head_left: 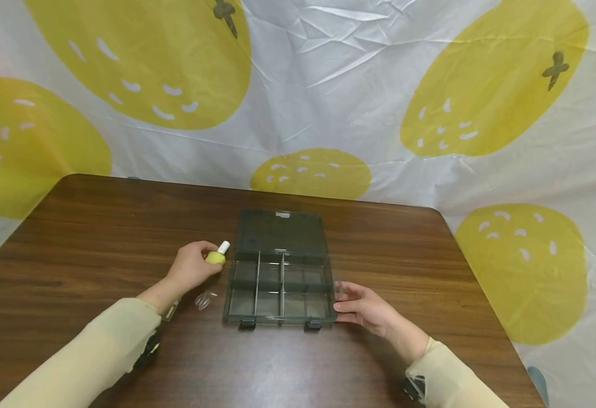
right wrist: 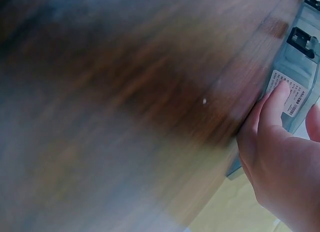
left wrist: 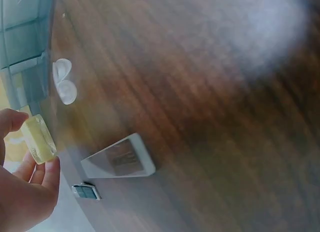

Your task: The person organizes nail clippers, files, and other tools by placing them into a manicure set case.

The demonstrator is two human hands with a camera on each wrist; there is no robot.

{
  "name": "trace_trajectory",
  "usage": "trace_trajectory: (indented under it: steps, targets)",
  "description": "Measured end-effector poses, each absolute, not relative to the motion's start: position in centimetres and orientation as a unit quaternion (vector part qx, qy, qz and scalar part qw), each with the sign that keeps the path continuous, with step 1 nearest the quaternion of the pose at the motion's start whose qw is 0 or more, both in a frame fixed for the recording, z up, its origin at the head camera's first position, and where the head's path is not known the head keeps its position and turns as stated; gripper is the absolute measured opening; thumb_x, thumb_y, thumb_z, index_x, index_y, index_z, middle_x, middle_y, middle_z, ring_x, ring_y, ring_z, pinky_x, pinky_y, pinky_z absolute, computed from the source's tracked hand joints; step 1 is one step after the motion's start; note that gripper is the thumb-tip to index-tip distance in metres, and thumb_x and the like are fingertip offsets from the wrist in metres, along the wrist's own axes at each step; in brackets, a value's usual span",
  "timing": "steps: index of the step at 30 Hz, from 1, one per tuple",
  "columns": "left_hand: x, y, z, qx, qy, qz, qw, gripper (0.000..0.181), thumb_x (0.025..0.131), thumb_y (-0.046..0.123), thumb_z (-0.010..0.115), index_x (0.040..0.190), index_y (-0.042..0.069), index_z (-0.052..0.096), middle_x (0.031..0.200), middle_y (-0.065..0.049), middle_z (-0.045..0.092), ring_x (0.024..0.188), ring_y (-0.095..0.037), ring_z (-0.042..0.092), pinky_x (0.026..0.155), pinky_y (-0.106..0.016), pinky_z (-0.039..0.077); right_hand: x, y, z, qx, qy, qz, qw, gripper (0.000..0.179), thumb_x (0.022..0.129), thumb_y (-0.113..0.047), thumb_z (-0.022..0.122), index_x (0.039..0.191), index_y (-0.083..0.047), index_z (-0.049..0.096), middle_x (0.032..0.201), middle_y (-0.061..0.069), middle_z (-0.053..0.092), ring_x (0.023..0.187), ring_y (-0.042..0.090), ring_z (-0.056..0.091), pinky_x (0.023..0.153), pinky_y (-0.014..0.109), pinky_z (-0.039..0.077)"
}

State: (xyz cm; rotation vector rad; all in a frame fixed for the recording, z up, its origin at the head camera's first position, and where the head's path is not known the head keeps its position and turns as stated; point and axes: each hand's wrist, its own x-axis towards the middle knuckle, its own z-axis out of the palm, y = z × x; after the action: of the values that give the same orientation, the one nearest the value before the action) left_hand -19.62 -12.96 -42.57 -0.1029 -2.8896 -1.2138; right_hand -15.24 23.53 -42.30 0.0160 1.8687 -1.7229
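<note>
Label [right wrist: 296, 96] on box [head_left: 277, 319], too blurred to read, bottle [head_left: 215, 258] pinched

Illegible print: white label [right wrist: 296, 95] on box [right wrist: 288, 59]

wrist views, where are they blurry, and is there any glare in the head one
Left wrist: a whitish, unfocused haze at upper right; right wrist: wood grain smeared across the left side, the box edge clearer, its label print too small to read; head: soft pale glare on the near part of the table, shiny creases high on the cloth.
</note>
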Motion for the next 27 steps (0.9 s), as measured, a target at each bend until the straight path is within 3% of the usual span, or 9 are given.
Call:
trace_trajectory:
  steps: [10,27]
  targets:
    - [-20.2,-13.2,-41.6,-0.052,-0.912,-0.406,0.015,0.040,0.076,0.012,0.066,0.113,-0.003,0.060,0.110,-0.023,0.061,0.098,-0.033,0.058,0.080,-0.040,0.049,-15.2,23.5,-42.3,0.012,0.702,-0.647,0.297,0.066,0.088,0.002,0.054,0.142,0.009,0.018,0.114,0.012,0.041,0.088,0.008,0.053,0.081,0.025,0.053]
    - [-21.2,-11.0,-40.0,-0.104,-0.895,-0.434,0.001,0.041,0.074,0.008,0.067,0.114,-0.001,0.062,0.106,-0.020,0.065,0.091,-0.026,0.061,0.073,-0.027,0.048,-15.2,24.1,-42.3,0.012,0.690,-0.657,0.303,0.065,0.087,0.002,0.055,0.142,0.009,0.021,0.098,0.001,0.046,0.082,0.005,0.054,0.079,0.024,0.053]
